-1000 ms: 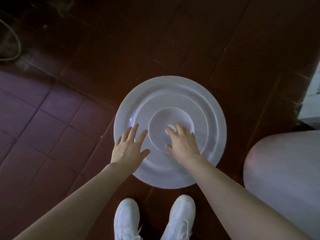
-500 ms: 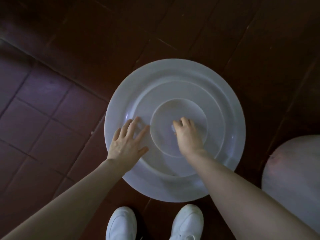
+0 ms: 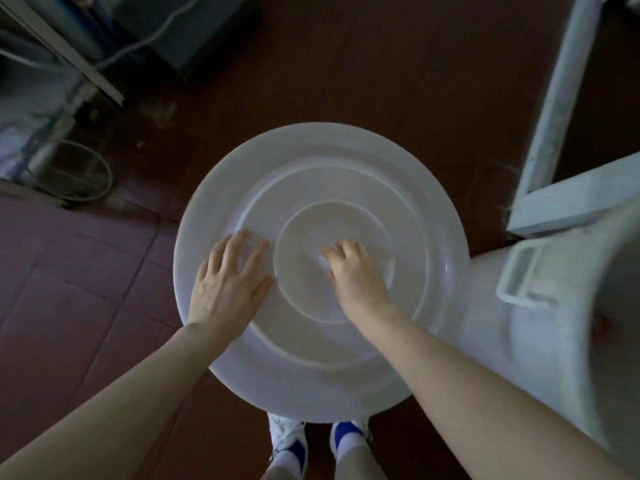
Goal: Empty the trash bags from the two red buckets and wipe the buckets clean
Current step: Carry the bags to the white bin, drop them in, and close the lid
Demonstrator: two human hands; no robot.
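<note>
Item one: a round white lid [image 3: 346, 168] with raised concentric rings, lying level right in front of you above your white shoes [image 3: 287, 434]. It covers whatever stands under it, so the bucket you are to empty is hidden and no red shows. Item two: your left hand [image 3: 227, 282], palm down and fingers spread flat on the lid's outer ring at its left side. It grips nothing and is probably there to steady the lid. Item three: your right hand [image 3: 356, 271], over the innermost ring with its fingers bent down around a small pale knob [image 3: 322, 262] at the centre. They appear to pinch it, though the fingers cover the contact itself. That is the natural lifting point, so the step in hand reads as taking the lid off to reach the bag inside. No trash bag is in view, and emptying and wiping are not yet begun. Item four: a pale container [image 3: 554, 358] just right of the lid, tilted toward you, with a moulded rectangular handle [image 3: 523, 275]. It may be the second bucket, but its colour reads grey-white here. Item five: dark red tiled floor [image 3: 346, 64], a white frame [image 3: 561, 98] at upper right, and a cable [image 3: 149, 39] and a looped hose [image 3: 86, 174] at upper left. Lift the lid straight up so it does not knock the container beside it.
</note>
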